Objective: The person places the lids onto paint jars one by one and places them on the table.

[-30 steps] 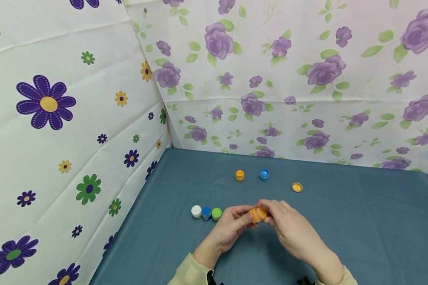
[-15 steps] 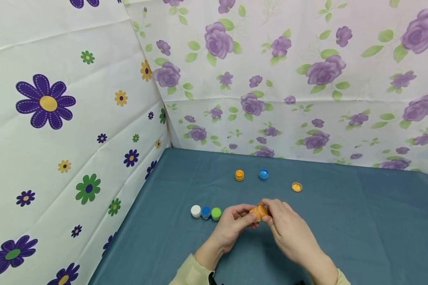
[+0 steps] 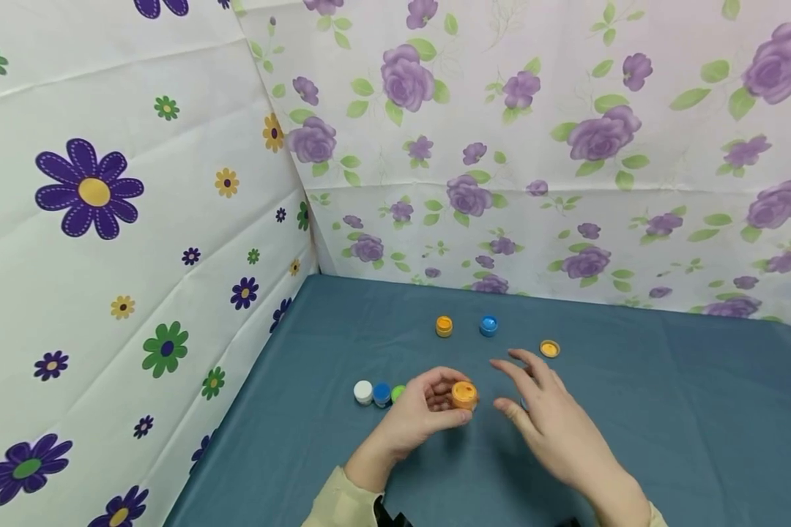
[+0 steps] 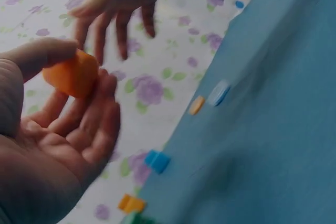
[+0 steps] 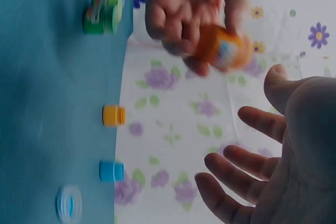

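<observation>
My left hand (image 3: pixel 418 417) holds a small orange paint jar (image 3: pixel 464 396) above the cloth, pinched between thumb and fingers with its top tilted up. In the right wrist view a pale label shows on the side of this paint jar (image 5: pixel 226 51). My right hand (image 3: pixel 554 424) is just to the right, apart from the jar, its fingers spread and holding nothing. Beyond the hands stand an uncovered orange jar (image 3: pixel 444 326) and an uncovered blue jar (image 3: pixel 488 326). An orange lid (image 3: pixel 550 348) lies inside up beyond my right fingertips.
Left of my left hand, a white-topped jar (image 3: pixel 363 392), a blue-topped jar (image 3: pixel 382 394) and a partly hidden green-topped jar (image 3: pixel 398 393) stand in a row. A pale blue lid (image 5: pixel 69 204) is mostly covered by my right hand in the head view. Flowered cloth walls (image 3: pixel 369 205) border the blue-green tablecloth (image 3: pixel 666 410).
My right hand has let go of the orange jar and moved off to the right, fingers spreading. My left hand has kept hold of the jar and shifted slightly left, its top turning upward.
</observation>
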`<action>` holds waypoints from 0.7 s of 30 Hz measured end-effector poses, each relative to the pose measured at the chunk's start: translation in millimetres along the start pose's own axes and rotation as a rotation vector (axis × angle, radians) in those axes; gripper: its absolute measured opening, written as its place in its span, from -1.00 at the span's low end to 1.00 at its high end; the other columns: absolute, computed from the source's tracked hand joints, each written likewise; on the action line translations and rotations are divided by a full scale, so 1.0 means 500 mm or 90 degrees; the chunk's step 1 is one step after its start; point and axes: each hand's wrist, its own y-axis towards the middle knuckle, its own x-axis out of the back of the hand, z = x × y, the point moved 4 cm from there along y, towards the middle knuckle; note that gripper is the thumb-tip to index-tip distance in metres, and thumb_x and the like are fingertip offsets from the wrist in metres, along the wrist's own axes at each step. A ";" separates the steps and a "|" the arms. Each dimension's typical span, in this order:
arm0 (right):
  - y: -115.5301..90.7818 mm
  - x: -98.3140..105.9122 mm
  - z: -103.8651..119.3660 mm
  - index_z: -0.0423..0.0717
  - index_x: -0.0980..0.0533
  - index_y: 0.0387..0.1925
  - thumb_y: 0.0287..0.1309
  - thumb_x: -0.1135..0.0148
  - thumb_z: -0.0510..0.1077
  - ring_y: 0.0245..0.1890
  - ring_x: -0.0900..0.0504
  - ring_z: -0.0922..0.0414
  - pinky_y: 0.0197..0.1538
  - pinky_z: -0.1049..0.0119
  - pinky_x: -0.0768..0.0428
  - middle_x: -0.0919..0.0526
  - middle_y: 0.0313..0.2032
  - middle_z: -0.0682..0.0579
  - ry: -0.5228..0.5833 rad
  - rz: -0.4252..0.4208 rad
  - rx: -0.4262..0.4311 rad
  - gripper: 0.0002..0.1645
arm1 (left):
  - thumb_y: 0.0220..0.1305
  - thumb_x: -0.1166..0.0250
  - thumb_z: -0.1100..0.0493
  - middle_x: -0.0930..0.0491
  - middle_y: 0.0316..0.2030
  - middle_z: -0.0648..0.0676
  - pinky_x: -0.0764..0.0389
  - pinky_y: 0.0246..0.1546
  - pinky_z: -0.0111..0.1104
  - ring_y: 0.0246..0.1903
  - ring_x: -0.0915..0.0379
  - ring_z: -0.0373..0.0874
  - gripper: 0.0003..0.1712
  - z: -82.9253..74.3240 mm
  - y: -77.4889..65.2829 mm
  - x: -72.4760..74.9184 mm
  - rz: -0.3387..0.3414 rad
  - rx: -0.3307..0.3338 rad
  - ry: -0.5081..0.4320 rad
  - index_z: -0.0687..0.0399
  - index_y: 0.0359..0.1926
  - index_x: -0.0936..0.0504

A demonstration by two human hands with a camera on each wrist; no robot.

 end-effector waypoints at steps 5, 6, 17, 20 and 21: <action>-0.018 0.035 -0.039 0.14 -0.32 0.60 0.65 0.02 0.29 0.51 -0.23 -0.37 0.23 -0.45 -0.45 -0.15 0.60 -0.16 0.002 0.007 -0.035 -0.31 | 0.41 -0.46 0.26 -0.73 0.16 0.14 -0.58 0.15 -0.06 0.09 -0.62 -0.02 -0.63 -0.029 -0.004 0.042 -0.085 -0.037 0.222 0.11 0.13 -0.53; -0.023 0.041 -0.048 0.12 -0.31 0.60 0.65 0.00 0.28 0.52 -0.21 -0.38 0.24 -0.46 -0.43 -0.15 0.60 -0.17 0.002 0.005 -0.037 -0.31 | 0.41 -0.47 0.24 -0.75 0.15 0.09 -0.57 0.14 0.00 0.08 -0.61 -0.06 -0.64 -0.033 -0.005 0.050 -0.106 -0.040 0.274 0.06 0.11 -0.54; -0.056 0.054 -0.112 -0.03 -0.30 0.60 0.66 -0.01 0.25 0.45 -0.27 -0.47 0.21 -0.50 -0.41 -0.13 0.58 -0.31 0.006 0.028 -0.073 -0.27 | 0.30 -0.58 0.22 -0.67 0.15 0.02 -0.53 0.24 0.07 0.23 -0.53 0.10 -0.56 -0.036 -0.007 0.081 -0.164 -0.013 0.525 -0.01 0.19 -0.75; -0.059 0.050 -0.116 -0.02 -0.29 0.61 0.64 -0.02 0.29 0.44 -0.31 -0.45 0.20 -0.48 -0.45 -0.16 0.56 -0.31 0.006 0.048 -0.081 -0.23 | 0.32 -0.56 0.23 -0.67 0.17 0.00 -0.52 0.29 0.01 0.26 -0.50 0.06 -0.52 -0.024 -0.004 0.076 -0.135 0.001 0.573 0.01 0.25 -0.74; -0.060 0.048 -0.118 -0.02 -0.28 0.62 0.63 -0.02 0.31 0.43 -0.32 -0.45 0.20 -0.47 -0.46 -0.18 0.56 -0.31 0.006 0.055 -0.084 -0.21 | 0.32 -0.56 0.23 -0.66 0.17 0.00 -0.52 0.30 -0.01 0.26 -0.50 0.05 -0.51 -0.020 -0.003 0.073 -0.122 0.004 0.587 0.02 0.26 -0.74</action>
